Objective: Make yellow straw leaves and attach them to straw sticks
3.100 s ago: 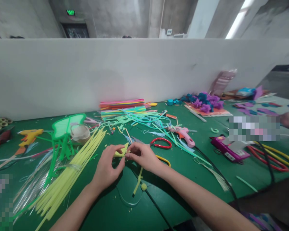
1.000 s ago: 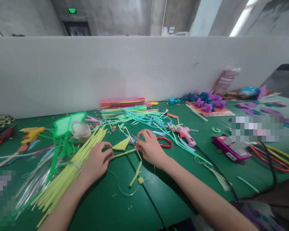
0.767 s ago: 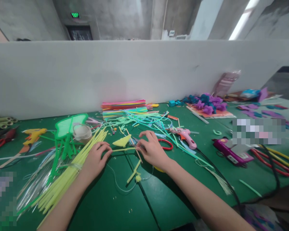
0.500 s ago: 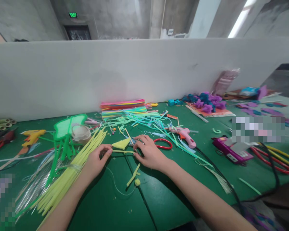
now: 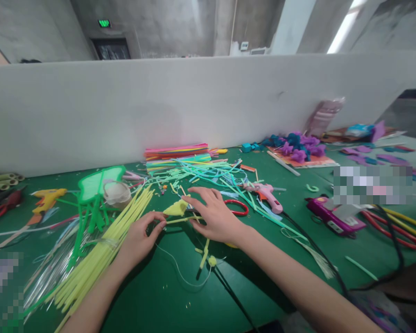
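Observation:
My left hand (image 5: 143,238) pinches the near end of a thin yellow fuzzy stem, like a pipe cleaner (image 5: 176,220), between thumb and forefinger. Just above the stem lies a yellow fuzzy leaf-shaped piece (image 5: 176,209). My right hand (image 5: 217,217) is over the stem's other end, fingers spread and arched around it; whether the fingertips touch it is hard to tell. Below that hand hang or lie a short yellow fuzzy piece (image 5: 204,254) and a small yellow ball (image 5: 212,261) with a thin thread. Red-handled scissors (image 5: 241,208) are partly hidden behind my right hand.
A bundle of yellow stems (image 5: 100,249) lies by my left forearm, near a green mesh shape (image 5: 102,182) and a yellow glue gun (image 5: 48,200). Coloured stems (image 5: 178,155) lie at the back. On the right are a pink glue gun (image 5: 268,196) and a purple device (image 5: 333,217).
My right fingers have spread and reached further over the yellow pieces. The leaf-shaped piece has turned and looks bunched. The short piece and ball have shifted right; my left hand has moved slightly.

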Demonstrator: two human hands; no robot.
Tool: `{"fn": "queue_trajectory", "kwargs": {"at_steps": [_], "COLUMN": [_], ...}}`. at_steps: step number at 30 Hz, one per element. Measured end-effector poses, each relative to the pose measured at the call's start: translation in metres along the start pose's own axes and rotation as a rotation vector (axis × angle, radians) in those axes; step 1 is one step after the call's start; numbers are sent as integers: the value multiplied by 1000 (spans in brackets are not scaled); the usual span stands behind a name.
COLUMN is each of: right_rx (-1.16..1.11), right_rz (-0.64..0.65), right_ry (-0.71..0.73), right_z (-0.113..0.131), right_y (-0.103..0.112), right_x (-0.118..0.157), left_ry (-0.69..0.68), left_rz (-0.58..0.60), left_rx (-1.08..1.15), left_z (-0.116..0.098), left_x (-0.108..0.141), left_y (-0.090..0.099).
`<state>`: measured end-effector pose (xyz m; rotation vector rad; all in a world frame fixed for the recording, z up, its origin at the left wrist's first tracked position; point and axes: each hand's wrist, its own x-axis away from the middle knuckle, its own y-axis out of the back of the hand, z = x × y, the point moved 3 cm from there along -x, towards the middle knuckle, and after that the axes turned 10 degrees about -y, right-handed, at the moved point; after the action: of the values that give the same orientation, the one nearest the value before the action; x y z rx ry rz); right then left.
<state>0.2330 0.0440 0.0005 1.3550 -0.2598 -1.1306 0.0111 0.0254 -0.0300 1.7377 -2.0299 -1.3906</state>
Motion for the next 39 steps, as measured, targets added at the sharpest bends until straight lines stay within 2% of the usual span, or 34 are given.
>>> {"fn": "queue_trajectory", "kwargs": {"at_steps": [5, 8, 16, 21, 26, 32, 39], "right_rx": [-58, -43, -12, -19, -116, -184, -265], "right_rz": [148, 190, 198, 188, 209, 288, 370], "right_ry": [16, 17, 45, 50, -1, -52, -140], "right_z": [-3, -5, -9, -13, -11, -4, -2], "right_y": [-8, -11, -12, -16, -17, -16, -21], "right_x": [-11, -16, -16, -15, -11, -9, -8], "left_ry": [15, 47, 95, 120, 198, 214, 342], "left_rz": [38, 54, 106, 85, 43, 97, 118], "left_rx": [-8, 2, 45, 44, 209, 240, 458], "left_z": [0, 2, 3, 1, 3, -4, -4], "left_x": [1, 1, 3, 2, 1, 1, 2], "left_y": [-1, -2, -4, -3, -5, -7, -13]}}
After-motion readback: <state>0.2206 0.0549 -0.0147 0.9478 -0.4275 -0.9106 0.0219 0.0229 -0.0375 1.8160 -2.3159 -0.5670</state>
